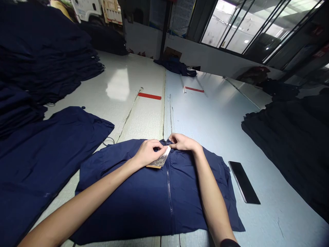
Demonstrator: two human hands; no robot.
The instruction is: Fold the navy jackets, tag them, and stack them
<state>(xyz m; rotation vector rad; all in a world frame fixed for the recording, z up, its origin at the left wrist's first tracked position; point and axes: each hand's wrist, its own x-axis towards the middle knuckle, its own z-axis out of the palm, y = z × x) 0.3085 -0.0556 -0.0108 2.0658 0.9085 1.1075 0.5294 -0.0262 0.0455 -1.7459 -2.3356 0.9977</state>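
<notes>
A navy zip-front jacket [144,202] lies spread before me, its zipper running down the middle. My left hand [150,152] is closed on a hang tag [161,160] with a picture printed on it, just left of the zipper near the collar. At the collar, my right hand [183,142] is closed, thumb and fingers pinched together beside the tag's upper corner. Whatever lies between those right fingertips is too small to make out.
Another navy garment [59,137] lies at left, beside tall stacks of navy clothing [46,44]. A black phone [244,181] rests right of the jacket. More dark garments [295,137] are piled at far right. Red tape strips [149,96] mark the table [205,113].
</notes>
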